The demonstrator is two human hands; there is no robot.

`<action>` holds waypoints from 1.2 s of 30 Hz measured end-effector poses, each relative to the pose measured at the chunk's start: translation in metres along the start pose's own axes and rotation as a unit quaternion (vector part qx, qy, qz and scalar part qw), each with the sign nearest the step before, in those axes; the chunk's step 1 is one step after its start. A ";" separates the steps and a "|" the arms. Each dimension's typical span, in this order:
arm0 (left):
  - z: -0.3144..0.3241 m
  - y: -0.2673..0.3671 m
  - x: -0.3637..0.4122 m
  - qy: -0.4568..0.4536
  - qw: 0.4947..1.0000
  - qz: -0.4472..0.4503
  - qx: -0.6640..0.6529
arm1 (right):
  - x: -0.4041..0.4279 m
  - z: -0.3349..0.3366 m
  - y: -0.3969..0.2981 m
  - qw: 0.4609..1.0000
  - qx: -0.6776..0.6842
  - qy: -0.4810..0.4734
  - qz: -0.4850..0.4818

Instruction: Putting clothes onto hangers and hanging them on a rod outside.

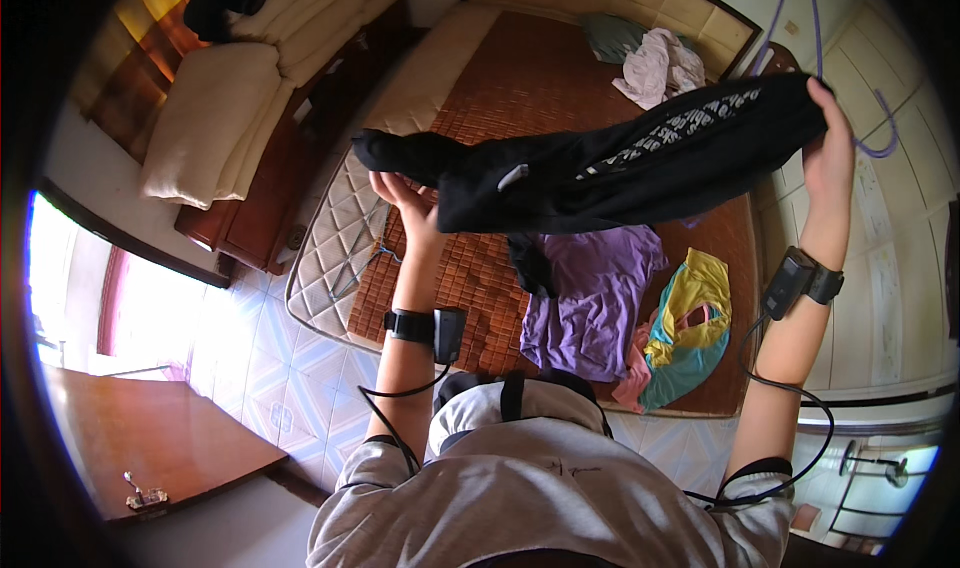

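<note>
A black cloth garment with white printed lettering is stretched sideways above the bed. My left hand grips its left part from below, where the cloth covers some fingers. Its right end is in my right hand, raised higher, with the thumb at the edge. Close to my right hand is a purple clothes hanger; whether I hold it too, I cannot tell. Below the garment, a purple shirt lies on the bed, beside a small black cloth and a yellow, teal and pink garment.
The bed carries a brown tile mat over a quilted mattress, with a thin wire hanger on it. Pale crumpled cloth and a green pillow lie by the headboard. A wooden-based sofa stands left, a wooden door lower left.
</note>
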State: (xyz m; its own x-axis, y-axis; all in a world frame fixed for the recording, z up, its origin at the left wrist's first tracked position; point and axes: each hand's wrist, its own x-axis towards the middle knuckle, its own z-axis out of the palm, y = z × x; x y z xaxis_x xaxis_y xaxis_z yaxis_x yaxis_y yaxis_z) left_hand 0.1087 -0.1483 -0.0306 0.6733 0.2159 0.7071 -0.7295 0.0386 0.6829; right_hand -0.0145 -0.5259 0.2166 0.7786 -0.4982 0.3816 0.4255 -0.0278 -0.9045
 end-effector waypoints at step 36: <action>0.030 0.065 -0.009 -0.431 0.880 -0.191 0.054 | -0.095 0.081 0.114 0.996 -0.013 -0.017 0.085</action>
State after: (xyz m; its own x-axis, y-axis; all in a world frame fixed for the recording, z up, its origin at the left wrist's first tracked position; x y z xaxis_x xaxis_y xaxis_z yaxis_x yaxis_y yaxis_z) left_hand 0.0585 -0.1769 0.0129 0.7427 -0.6143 0.2665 -0.4453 -0.1558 0.8818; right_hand -0.0028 -0.4114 0.0924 0.8533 -0.4689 0.2282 0.2747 0.0323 -0.9610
